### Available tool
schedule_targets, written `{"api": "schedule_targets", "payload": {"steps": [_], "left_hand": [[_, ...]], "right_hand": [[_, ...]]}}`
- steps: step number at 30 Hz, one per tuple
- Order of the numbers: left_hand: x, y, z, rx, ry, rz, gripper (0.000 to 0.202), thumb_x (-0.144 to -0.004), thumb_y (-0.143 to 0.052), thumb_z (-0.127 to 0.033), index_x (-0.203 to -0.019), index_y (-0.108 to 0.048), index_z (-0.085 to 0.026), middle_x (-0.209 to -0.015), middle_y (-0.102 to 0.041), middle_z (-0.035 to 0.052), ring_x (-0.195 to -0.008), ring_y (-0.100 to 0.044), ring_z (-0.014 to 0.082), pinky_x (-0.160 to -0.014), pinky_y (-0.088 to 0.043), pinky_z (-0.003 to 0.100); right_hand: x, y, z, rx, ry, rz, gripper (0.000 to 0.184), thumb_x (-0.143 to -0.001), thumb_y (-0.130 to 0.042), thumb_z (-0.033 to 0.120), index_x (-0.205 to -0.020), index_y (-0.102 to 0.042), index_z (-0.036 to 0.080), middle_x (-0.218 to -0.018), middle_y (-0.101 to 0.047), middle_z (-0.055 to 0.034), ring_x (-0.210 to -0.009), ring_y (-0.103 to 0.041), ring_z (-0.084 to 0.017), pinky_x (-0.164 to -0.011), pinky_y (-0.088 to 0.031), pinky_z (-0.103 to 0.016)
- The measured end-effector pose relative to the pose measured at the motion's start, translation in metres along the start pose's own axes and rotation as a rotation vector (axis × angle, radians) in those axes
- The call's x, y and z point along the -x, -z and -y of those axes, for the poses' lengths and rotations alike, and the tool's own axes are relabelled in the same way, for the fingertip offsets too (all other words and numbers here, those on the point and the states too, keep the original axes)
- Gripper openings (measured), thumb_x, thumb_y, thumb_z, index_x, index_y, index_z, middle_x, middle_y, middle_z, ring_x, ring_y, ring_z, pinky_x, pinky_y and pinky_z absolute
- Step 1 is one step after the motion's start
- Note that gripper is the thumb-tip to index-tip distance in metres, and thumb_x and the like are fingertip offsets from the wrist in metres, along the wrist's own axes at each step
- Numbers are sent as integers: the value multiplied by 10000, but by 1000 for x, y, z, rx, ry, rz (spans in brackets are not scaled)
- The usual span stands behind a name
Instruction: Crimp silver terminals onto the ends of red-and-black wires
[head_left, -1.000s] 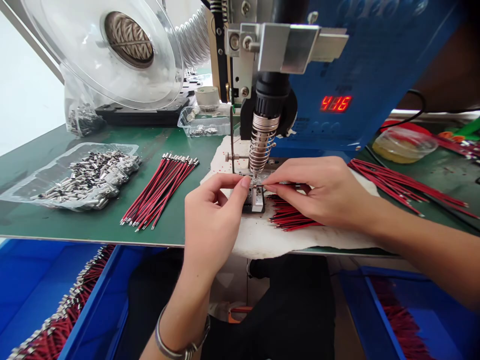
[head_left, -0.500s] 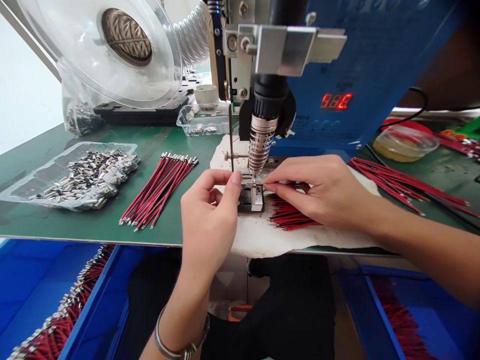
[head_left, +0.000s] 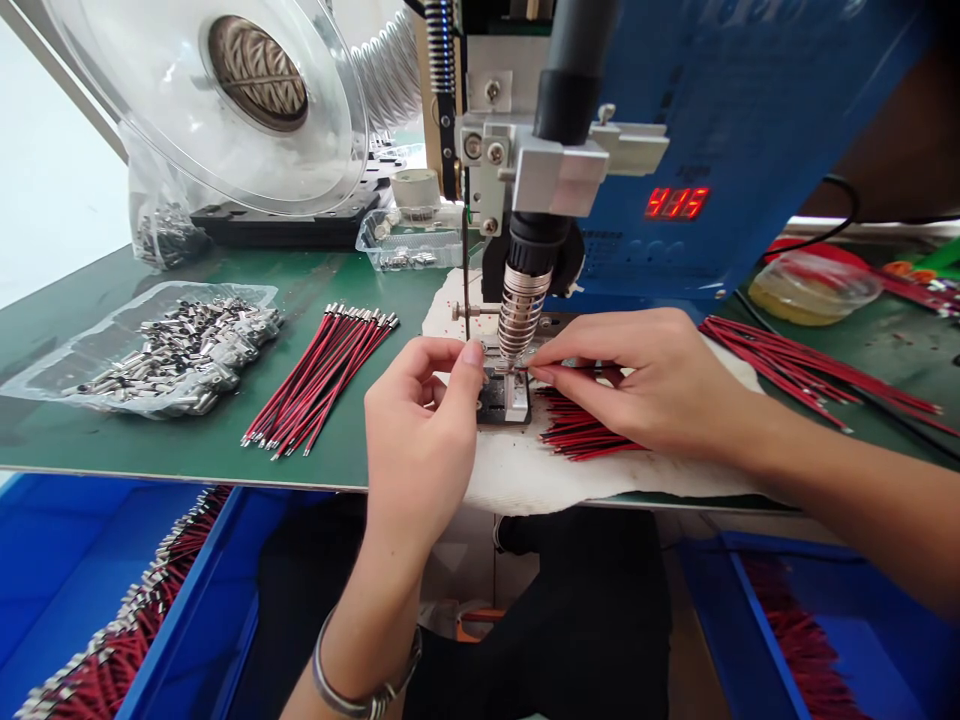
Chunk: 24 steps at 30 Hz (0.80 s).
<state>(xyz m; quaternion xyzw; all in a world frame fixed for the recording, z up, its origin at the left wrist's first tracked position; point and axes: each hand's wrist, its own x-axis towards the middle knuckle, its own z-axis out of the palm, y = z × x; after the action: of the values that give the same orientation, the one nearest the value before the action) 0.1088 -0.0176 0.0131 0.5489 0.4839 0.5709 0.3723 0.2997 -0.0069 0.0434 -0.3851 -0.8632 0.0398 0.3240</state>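
My right hand pinches a red-and-black wire, its tip held on the small metal fixture under the coiled soldering head. The head has come down onto the wire tip. My left hand hovers just left of the fixture with thumb and forefinger pinched together; what is between them I cannot make out. A heap of red-and-black wires lies under my right hand on a white cloth.
A bundle of finished wires and a bag of metal terminals lie on the green table to the left. More wires lie right. A blue machine shows a red readout. Blue bins sit below.
The soldering head and its bracket have dropped down onto the wire tip. My left hand drew back slightly from the fixture. The readout changed.
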Motion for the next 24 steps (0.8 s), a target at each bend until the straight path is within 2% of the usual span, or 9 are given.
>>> {"api": "schedule_targets", "payload": {"steps": [8, 14, 24], "left_hand": [[0, 0, 2, 3, -2, -10, 227, -895, -678, -405, -817, -673, -192, -759, -641, -2, -545, -454, 66, -540, -395, 203], [0, 0, 1, 7, -4, -9, 235, -895, -673, -397, -791, -658, -187, -726, -622, 4, -595, -520, 97, -582, -431, 219], [0, 0, 0, -8, -11, -17, 249, -895, -671, -402, -778, -655, -183, -721, -623, 2, -573, -500, 89, -558, -416, 219]], "right_hand": [[1, 2, -2, -11, -4, -36, 106, -890, -656, 166, -930, -747, 201, -852, -762, -1, -686, -665, -133, -633, -523, -271], [1, 2, -3, -5, 28, -22, 107, -879, -655, 146, -911, -755, 166, -872, -773, -42, -708, -685, -147, -649, -532, -276], [1, 3, -3, 13, 50, -4, 133, -901, -627, 148, -917, -759, 143, -871, -770, -57, -737, -692, -161, -672, -536, -298]]}}
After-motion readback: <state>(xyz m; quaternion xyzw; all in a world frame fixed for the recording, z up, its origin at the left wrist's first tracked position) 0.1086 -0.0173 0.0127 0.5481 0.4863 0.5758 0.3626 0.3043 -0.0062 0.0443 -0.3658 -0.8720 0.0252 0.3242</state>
